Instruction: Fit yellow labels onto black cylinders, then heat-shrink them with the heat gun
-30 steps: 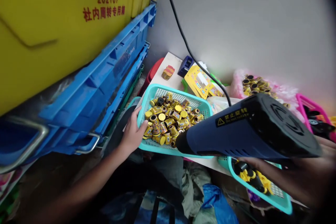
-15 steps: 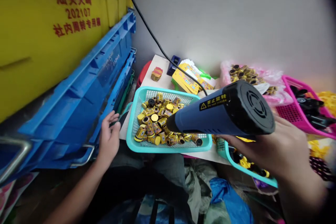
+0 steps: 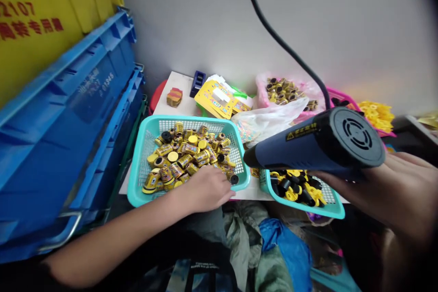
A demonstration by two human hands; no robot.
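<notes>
My right hand (image 3: 404,187) is wrapped round the handle of a blue heat gun (image 3: 290,146) with a black nozzle and a vented black end. Its nozzle points left, to the right end of a turquoise basket (image 3: 189,118). In that basket lie many small yellow-and-brown printed cylinders (image 3: 185,148), some with yellow or black ends. My left hand (image 3: 208,189) is over the basket's front rim, fingers curled down near the cylinders. Whatever is under those fingers is hidden.
A second turquoise basket (image 3: 337,210) holds black and yellow parts. Behind stand a pink bag (image 3: 262,96) of cylinders, a white plastic bag (image 3: 270,121) and yellow printed cards (image 3: 214,100). Blue crates (image 3: 85,100) are stacked at left. The black cord (image 3: 273,32) runs up from the heat gun.
My left hand has moved right, from beside the crates to the basket's front rim, and its fingers have curled. The view has shifted right; the heat gun stays in my right hand, its nozzle now farther right over the basket.
</notes>
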